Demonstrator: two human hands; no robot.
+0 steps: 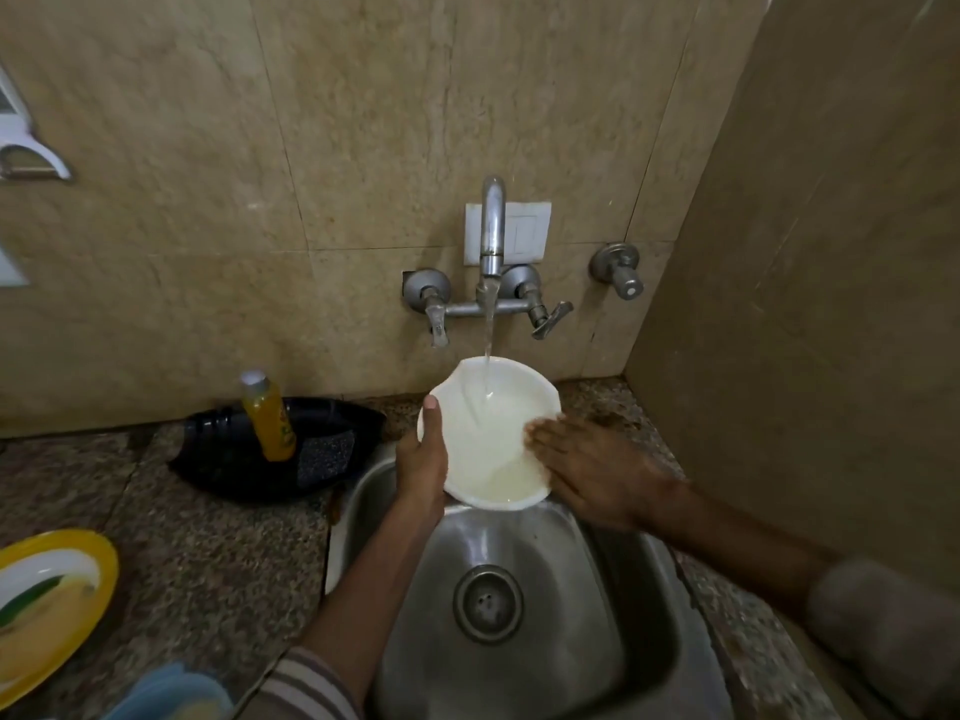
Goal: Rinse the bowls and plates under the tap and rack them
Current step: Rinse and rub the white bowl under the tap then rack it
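Note:
A white bowl (485, 433) is held tilted over the steel sink (524, 605), under the running tap (492, 236). Water falls into the bowl and pools in it. My left hand (423, 465) grips the bowl's left rim, thumb up along the edge. My right hand (592, 470) lies flat with its fingers inside the bowl on the right side, slightly blurred. A yellow plate with a green and white pattern (47, 600) lies on the counter at the far left. A blue dish (171, 693) shows at the bottom edge.
A black tray (234, 459) left of the sink holds a yellow soap bottle (267, 415) and a scrub pad (324, 452). Speckled granite counter (197, 563) surrounds the sink. A tiled wall stands close on the right. A separate valve (618, 267) juts from the back wall.

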